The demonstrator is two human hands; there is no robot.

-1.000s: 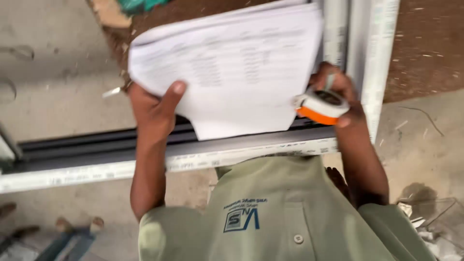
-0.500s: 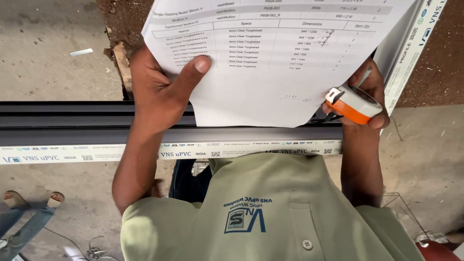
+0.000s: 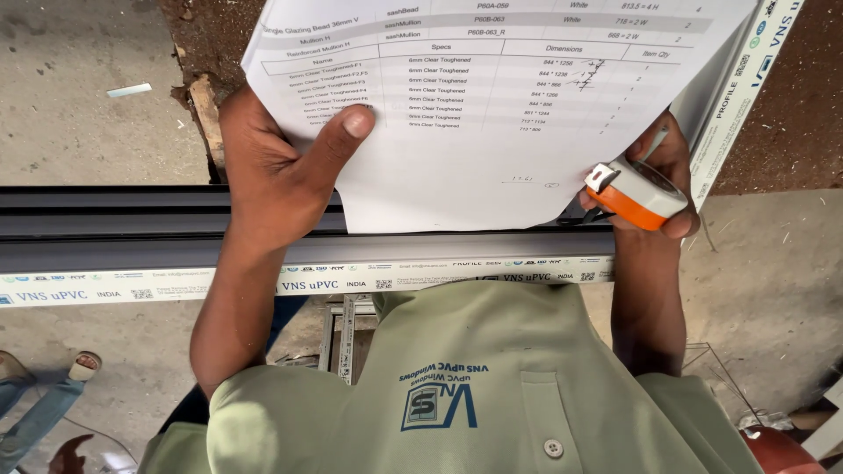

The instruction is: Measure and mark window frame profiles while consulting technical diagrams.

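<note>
The left hand (image 3: 277, 180) grips the sheet (image 3: 492, 105) by its left edge, thumb pressed flat on top to keep the printed table readable. The right hand (image 3: 654, 180) clasps an orange tape measure (image 3: 634, 191) and steadies the sheet's right edge. Below lies a long profile (image 3: 158, 254); another person's feet (image 3: 53, 377) stand at lower left.

Below us we see a long dark window frame bar (image 3: 132, 230) with a white printed strip (image 3: 158, 286) along its near edge, lying across a concrete floor (image 3: 79, 114). A wood scrap (image 3: 207, 114) sits by a patch of brown dirt (image 3: 795, 114). Someone's sandalled foot (image 3: 81, 365) shows at lower left.
</note>
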